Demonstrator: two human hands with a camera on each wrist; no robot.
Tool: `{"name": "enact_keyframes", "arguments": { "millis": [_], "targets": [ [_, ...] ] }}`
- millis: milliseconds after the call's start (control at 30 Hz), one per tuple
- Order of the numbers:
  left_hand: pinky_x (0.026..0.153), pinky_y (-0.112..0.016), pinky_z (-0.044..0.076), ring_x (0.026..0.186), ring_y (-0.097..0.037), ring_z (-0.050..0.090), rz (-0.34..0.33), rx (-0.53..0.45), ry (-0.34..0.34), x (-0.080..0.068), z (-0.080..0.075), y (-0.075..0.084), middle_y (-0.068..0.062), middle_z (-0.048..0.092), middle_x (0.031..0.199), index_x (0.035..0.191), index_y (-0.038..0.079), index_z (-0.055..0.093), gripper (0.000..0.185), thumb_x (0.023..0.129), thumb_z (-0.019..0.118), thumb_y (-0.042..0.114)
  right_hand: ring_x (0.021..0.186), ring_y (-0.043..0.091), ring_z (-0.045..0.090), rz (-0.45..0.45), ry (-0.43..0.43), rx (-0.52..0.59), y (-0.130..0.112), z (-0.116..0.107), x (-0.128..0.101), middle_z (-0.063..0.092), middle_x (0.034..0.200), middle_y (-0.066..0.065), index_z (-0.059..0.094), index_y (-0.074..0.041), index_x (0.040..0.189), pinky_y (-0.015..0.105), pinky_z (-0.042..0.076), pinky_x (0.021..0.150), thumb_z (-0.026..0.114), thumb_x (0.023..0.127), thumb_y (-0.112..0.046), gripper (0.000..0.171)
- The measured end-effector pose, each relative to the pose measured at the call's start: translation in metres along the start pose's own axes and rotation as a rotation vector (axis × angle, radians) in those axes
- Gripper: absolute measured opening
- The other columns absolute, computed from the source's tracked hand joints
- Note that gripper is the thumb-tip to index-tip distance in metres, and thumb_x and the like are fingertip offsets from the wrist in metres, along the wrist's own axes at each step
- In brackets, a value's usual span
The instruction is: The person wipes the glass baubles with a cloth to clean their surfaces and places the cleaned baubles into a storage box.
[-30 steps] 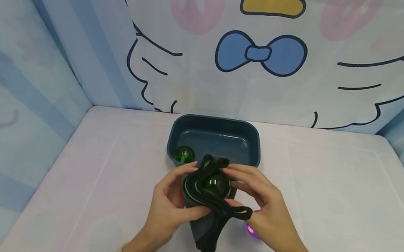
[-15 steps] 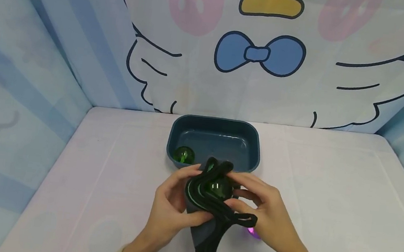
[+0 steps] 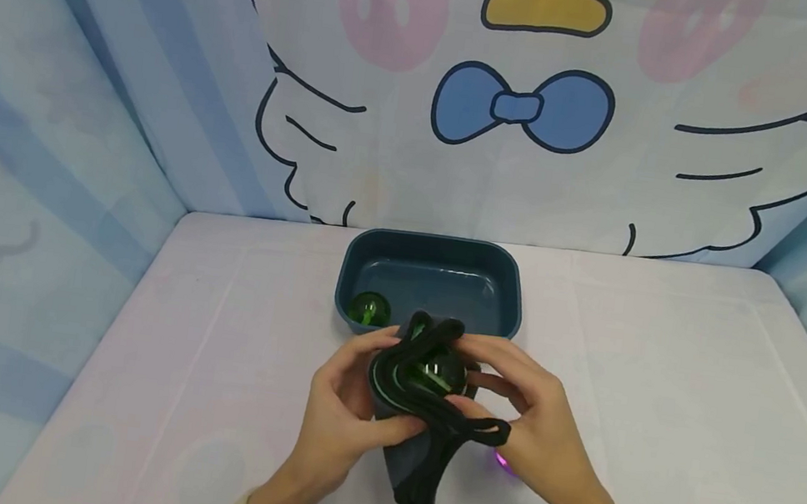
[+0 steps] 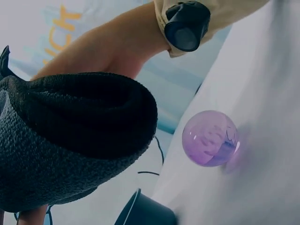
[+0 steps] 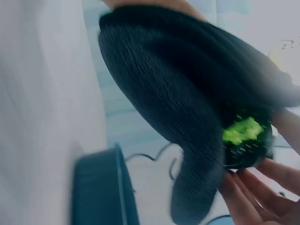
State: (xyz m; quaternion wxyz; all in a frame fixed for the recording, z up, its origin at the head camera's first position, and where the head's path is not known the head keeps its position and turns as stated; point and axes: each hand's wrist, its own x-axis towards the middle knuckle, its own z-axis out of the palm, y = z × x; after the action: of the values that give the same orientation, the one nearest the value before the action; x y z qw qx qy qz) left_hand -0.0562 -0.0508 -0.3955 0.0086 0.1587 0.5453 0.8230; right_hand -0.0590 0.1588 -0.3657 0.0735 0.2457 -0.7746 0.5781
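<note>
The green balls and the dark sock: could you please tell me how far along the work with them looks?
One green ball already lies in the blue tray. In hand: the left hand and right hand both grip the dark sock at its opening, where a second green ball sits. Whether it is going in or coming out cannot be told. A purple ball lies untouched on the table.

Dark blue tray (image 3: pixel 512 295), green ball (image 3: pixel 368 311) inside, purple ball (image 4: pixel 210 138) on table (image 3: pixel 659 384)
</note>
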Motion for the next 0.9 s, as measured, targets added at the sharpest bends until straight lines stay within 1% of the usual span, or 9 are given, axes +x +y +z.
{"name": "enact_keyframes", "arguments": {
  "millis": [133, 233, 300, 367, 433, 500, 667, 767, 900],
  "targets": [
    [0.110, -0.032, 0.045, 0.131, -0.026, 0.050, -0.022, -0.007, 0.014, 0.000, 0.000, 0.002, -0.012, 0.050, 0.141, 0.132, 0.007, 0.054, 0.069, 0.070, 0.082, -0.009, 0.126, 0.013, 0.055, -0.138, -0.059, -0.102, -0.002, -0.008, 0.000, 0.058, 0.134, 0.010, 0.060, -0.006, 0.133, 0.022, 0.052, 0.099, 0.082, 0.069, 0.014, 0.071],
    [0.110, -0.033, 0.045, 0.130, -0.026, 0.051, -0.034, -0.018, 0.015, -0.001, 0.000, 0.003, -0.013, 0.051, 0.141, 0.132, 0.007, 0.054, 0.070, 0.070, 0.083, -0.008, 0.129, 0.015, 0.053, -0.213, -0.103, -0.192, -0.003, -0.012, 0.000, 0.057, 0.136, 0.008, 0.061, -0.009, 0.133, 0.020, 0.047, 0.104, 0.082, 0.081, -0.010, 0.057],
    [0.110, -0.034, 0.046, 0.130, -0.026, 0.050, -0.029, -0.024, 0.005, -0.001, 0.000, 0.003, -0.013, 0.050, 0.141, 0.133, 0.007, 0.054, 0.069, 0.071, 0.083, -0.006, 0.128, 0.016, 0.054, -0.249, -0.105, -0.215, -0.002, -0.012, 0.000, 0.059, 0.134, 0.009, 0.062, -0.009, 0.133, 0.019, 0.046, 0.105, 0.073, 0.090, -0.026, 0.048],
    [0.110, -0.034, 0.045, 0.131, -0.026, 0.049, -0.017, -0.019, -0.007, -0.002, 0.000, 0.004, -0.014, 0.050, 0.142, 0.132, 0.006, 0.054, 0.068, 0.072, 0.083, -0.006, 0.125, 0.017, 0.057, -0.282, -0.084, -0.215, 0.000, -0.011, 0.001, 0.061, 0.130, 0.011, 0.063, -0.007, 0.130, 0.020, 0.047, 0.104, 0.062, 0.095, -0.036, 0.045],
    [0.111, -0.033, 0.044, 0.133, -0.028, 0.047, 0.005, -0.006, -0.032, -0.001, -0.001, 0.005, -0.014, 0.050, 0.142, 0.132, 0.003, 0.055, 0.066, 0.073, 0.082, -0.006, 0.122, 0.014, 0.059, -0.275, -0.073, -0.189, 0.000, -0.011, 0.002, 0.063, 0.127, 0.010, 0.064, -0.007, 0.130, 0.020, 0.049, 0.101, 0.065, 0.094, -0.032, 0.044],
    [0.111, -0.033, 0.044, 0.134, -0.030, 0.046, 0.031, 0.018, -0.069, -0.001, -0.001, 0.006, -0.016, 0.049, 0.143, 0.132, 0.000, 0.055, 0.065, 0.073, 0.082, -0.006, 0.119, 0.013, 0.061, -0.244, -0.080, -0.102, 0.000, -0.011, 0.001, 0.064, 0.124, 0.011, 0.063, -0.003, 0.129, 0.023, 0.054, 0.096, 0.070, 0.091, -0.018, 0.042],
    [0.104, -0.038, 0.050, 0.131, -0.034, 0.049, 0.089, 0.071, -0.147, 0.000, -0.001, 0.008, -0.020, 0.049, 0.141, 0.131, -0.008, 0.052, 0.064, 0.074, 0.081, -0.007, 0.114, 0.012, 0.065, -0.037, -0.133, 0.139, -0.002, -0.015, -0.001, 0.065, 0.124, 0.012, 0.060, 0.003, 0.130, 0.030, 0.059, 0.085, 0.072, 0.083, 0.009, 0.049],
    [0.101, -0.039, 0.052, 0.130, -0.032, 0.050, 0.080, 0.081, -0.130, 0.000, 0.000, 0.008, -0.019, 0.049, 0.141, 0.131, -0.008, 0.053, 0.064, 0.074, 0.081, -0.008, 0.115, 0.010, 0.064, 0.036, -0.140, 0.121, -0.002, -0.016, -0.001, 0.065, 0.126, 0.011, 0.061, 0.001, 0.131, 0.030, 0.059, 0.086, 0.071, 0.085, 0.007, 0.047],
    [0.102, -0.037, 0.052, 0.131, -0.028, 0.049, 0.024, 0.061, -0.052, 0.000, 0.002, 0.009, -0.017, 0.049, 0.141, 0.131, -0.004, 0.053, 0.067, 0.071, 0.083, -0.007, 0.121, 0.011, 0.060, -0.030, -0.102, -0.063, -0.003, -0.014, -0.001, 0.063, 0.131, 0.008, 0.063, -0.006, 0.131, 0.026, 0.057, 0.091, 0.079, 0.077, 0.008, 0.058]
  ]
}}
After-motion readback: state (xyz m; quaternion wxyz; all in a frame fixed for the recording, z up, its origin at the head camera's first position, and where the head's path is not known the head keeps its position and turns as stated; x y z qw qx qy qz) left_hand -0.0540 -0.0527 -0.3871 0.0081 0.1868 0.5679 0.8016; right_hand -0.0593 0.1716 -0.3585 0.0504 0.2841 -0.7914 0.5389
